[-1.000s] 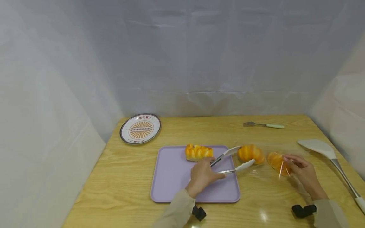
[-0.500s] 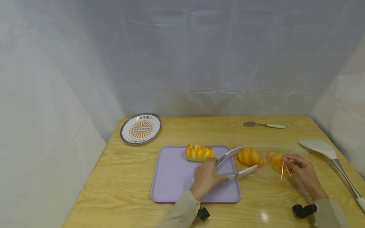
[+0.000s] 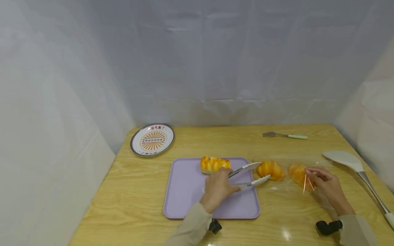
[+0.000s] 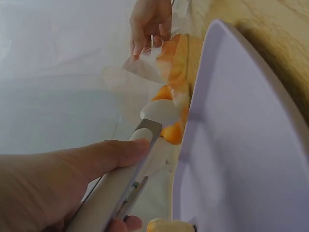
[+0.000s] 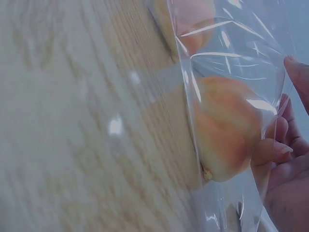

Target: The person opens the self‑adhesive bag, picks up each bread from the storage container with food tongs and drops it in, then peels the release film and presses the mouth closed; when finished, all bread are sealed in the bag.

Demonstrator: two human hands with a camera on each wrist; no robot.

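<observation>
In the head view my left hand [image 3: 218, 189] holds kitchen tongs [image 3: 244, 168] with pale tips over the right side of a lilac tray [image 3: 181, 188]. The tong tips stand apart at the left end of a croissant-shaped bread [image 3: 271, 170]; contact is unclear. A second such bread [image 3: 298, 175] lies to its right. My right hand [image 3: 327, 186] pinches the edge of a clear plastic bag [image 5: 231, 53] beside the second bread. In the right wrist view the film spans both breads; whether the nearer tong tip is inside cannot be told. Another bread roll [image 3: 214, 165] sits on the tray.
A patterned plate [image 3: 152, 140] lies at the back left of the wooden table [image 3: 129, 191]. Behind the breads is a fork [image 3: 284, 135] with a pale green handle. At the right edge lies a large spatula [image 3: 346, 160].
My left hand first shifts slightly right with the tongs, then back left. The tong tips now stand closer together. My right hand keeps its place on the bag.
</observation>
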